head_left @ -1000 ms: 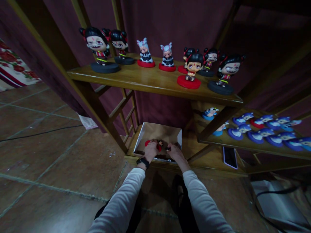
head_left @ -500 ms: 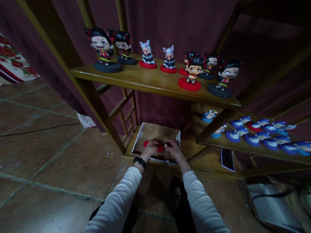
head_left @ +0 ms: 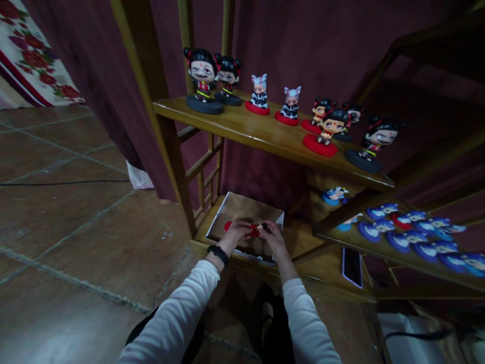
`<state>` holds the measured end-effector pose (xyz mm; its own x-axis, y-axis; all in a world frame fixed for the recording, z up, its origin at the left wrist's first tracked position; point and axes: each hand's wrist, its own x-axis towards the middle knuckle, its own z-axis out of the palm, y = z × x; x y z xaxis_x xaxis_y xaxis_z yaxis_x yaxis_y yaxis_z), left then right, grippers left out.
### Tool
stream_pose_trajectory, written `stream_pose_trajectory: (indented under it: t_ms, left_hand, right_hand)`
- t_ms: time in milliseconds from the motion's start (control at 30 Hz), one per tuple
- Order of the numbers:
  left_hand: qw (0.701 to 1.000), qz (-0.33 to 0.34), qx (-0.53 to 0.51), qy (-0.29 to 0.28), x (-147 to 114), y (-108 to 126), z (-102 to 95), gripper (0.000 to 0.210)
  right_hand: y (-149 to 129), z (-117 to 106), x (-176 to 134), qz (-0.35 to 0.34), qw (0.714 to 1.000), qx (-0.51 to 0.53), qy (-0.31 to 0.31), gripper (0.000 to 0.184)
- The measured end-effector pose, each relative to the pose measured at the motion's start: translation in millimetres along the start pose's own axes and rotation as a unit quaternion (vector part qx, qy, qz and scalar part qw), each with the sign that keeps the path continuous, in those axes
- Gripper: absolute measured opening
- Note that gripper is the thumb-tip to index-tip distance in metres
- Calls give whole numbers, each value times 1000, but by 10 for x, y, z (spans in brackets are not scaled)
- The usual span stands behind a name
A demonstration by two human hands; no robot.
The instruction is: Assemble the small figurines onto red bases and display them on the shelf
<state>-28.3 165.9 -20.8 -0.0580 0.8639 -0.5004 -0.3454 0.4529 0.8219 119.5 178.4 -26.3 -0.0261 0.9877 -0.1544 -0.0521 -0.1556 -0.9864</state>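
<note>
Over a shallow cardboard box (head_left: 219,216) on the low shelf, my two hands work close together. My left hand (head_left: 238,232), with a black band on its wrist, pinches a round red base (head_left: 255,231). In the fingers of my right hand (head_left: 273,236) is a small dark-haired figurine (head_left: 261,227), up against that base; whether the two are joined I cannot make out. Another red disc (head_left: 227,226) shows in the box, left of my left hand. My fingers cover part of the base and figurine.
Above, a wooden shelf (head_left: 242,132) carries several figurines on red or dark bases. More blue-and-white figurines (head_left: 375,228) fill the right-hand shelf. A phone (head_left: 352,266) lies right of the box. A wooden post (head_left: 172,172) stands at the left.
My right hand has brought the figurine left, against the red base in my left hand; before, they were apart. The head view has shifted, so the upper shelf appears further right.
</note>
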Motion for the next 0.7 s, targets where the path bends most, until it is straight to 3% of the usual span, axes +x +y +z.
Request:
stream_pose_trajectory:
  t_ms: [333, 567, 700]
  left_hand:
    - [999, 22, -45, -18, -39, 46, -39, 28]
    - [999, -6, -54, -6, -53, 71, -43, 33]
    - [995, -16, -91, -41, -113, 98, -63, 36]
  right_hand:
    - [44, -63, 28, -16, 999, -32, -19, 35]
    - [51, -74, 41, -76, 992, -95, -38, 29]
    - [13, -76, 16, -101, 985, -127, -54, 27]
